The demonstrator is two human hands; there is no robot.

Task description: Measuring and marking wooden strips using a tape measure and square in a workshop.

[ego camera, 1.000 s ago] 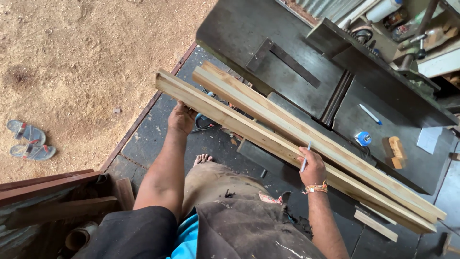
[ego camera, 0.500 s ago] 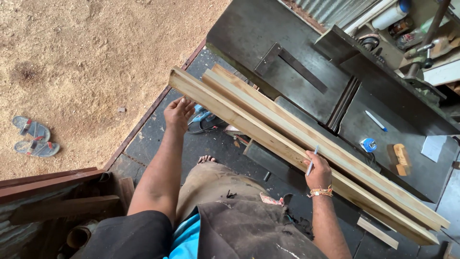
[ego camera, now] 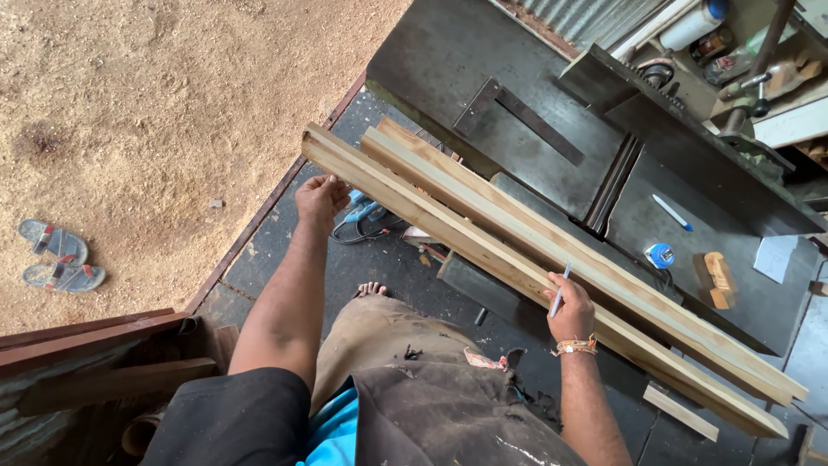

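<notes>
Head view looks straight down on me at the dark machine table (ego camera: 483, 52), with two long wooden boards lying side by side on a slant across its near edge. My left hand (ego camera: 321, 197) is curled under and around the near board (ego camera: 483, 246) close to its upper end, fingers closed on its lower edge. My right hand (ego camera: 571, 309) rests against the same board further down, fingers closed around a pencil (ego camera: 560, 291) that points upward over the wood. The far board (ego camera: 552, 237) lies touching the near one and mostly rests on the table. I judge the risk to be balance: much of the near board hangs off the table over the floor, so if my left hand loosens, that end could drop and drag the far board with it. My bare foot (ego camera: 369, 288) sits right below.
</notes>
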